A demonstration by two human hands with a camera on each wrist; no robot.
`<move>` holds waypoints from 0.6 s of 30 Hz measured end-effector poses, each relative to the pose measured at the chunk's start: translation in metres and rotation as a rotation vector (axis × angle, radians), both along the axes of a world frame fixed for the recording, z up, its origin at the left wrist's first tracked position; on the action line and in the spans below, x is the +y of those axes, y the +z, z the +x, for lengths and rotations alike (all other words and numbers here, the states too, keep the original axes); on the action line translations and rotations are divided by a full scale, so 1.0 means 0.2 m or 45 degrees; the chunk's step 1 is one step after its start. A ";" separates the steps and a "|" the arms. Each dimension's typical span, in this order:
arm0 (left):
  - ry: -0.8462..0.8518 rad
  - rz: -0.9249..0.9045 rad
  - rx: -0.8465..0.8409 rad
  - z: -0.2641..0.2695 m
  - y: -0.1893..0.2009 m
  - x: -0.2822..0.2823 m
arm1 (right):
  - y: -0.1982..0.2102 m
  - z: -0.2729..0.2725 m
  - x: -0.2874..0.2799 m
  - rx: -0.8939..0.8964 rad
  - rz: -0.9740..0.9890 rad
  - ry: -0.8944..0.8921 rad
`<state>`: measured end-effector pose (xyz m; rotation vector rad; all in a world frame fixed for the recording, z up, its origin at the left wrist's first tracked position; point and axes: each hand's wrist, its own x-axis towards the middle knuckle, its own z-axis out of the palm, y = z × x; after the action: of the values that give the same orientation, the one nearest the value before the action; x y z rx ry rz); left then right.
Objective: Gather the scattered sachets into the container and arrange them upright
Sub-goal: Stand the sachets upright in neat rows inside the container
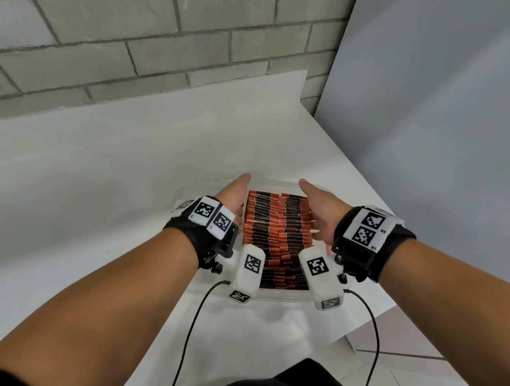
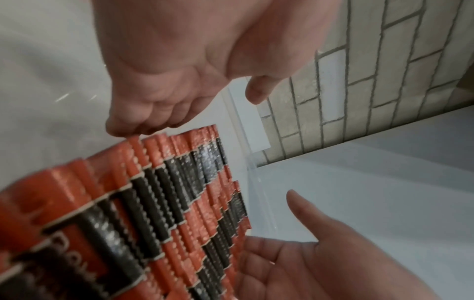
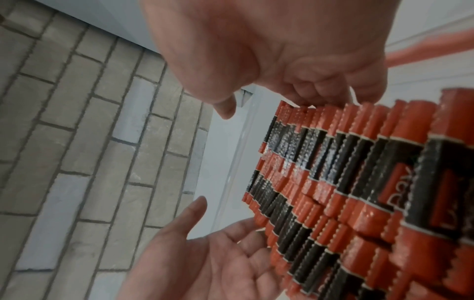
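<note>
- Where the head view looks down at the lower centre of the frame, a clear container (image 1: 281,183) sits on the white bench (image 1: 100,168), packed with orange-and-black sachets (image 1: 276,233) standing on edge in two close rows.
- At centre left of that view the left hand (image 1: 232,196) lies along the left flank of the sachets, and at centre right the right hand (image 1: 321,210) lies along the right flank; both thumbs point away toward the brick wall (image 1: 138,36) at the top of the frame, and the fingers are hidden beside the pack.
- Seen from the left wrist view, the left hand (image 2: 179,71) fills the top centre, its fingers (image 2: 133,125) bent and touching the upper ends of the sachets (image 2: 159,192); the right hand (image 2: 320,263) at lower right is spread loosely, palm facing the pack.
- From the right wrist view, the right hand (image 3: 269,50) at top centre has its fingers (image 3: 320,95) curled against the sachet (image 3: 346,182) ends, thumb free; the left hand (image 3: 205,263) at the bottom is spread wide against the pack's other side.
- Neither hand plainly closes around any single sachet.
</note>
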<state>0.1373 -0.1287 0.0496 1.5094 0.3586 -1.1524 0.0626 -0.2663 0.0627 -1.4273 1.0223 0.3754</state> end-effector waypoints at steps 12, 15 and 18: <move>-0.077 0.470 -0.854 -0.12 0.12 0.65 | 0.10 -0.41 -0.20 -0.115 -0.601 0.208; -0.142 0.611 -0.807 -0.21 0.05 0.77 | 0.03 -0.48 -0.18 0.154 -0.671 0.465; -0.061 0.370 -0.645 -0.25 -0.01 0.80 | -0.01 -0.45 -0.16 0.120 -0.535 0.459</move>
<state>0.0872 0.0310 0.0473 2.0085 0.1451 -0.7339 -0.0265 -0.2979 0.0603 -1.9997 0.9526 0.5129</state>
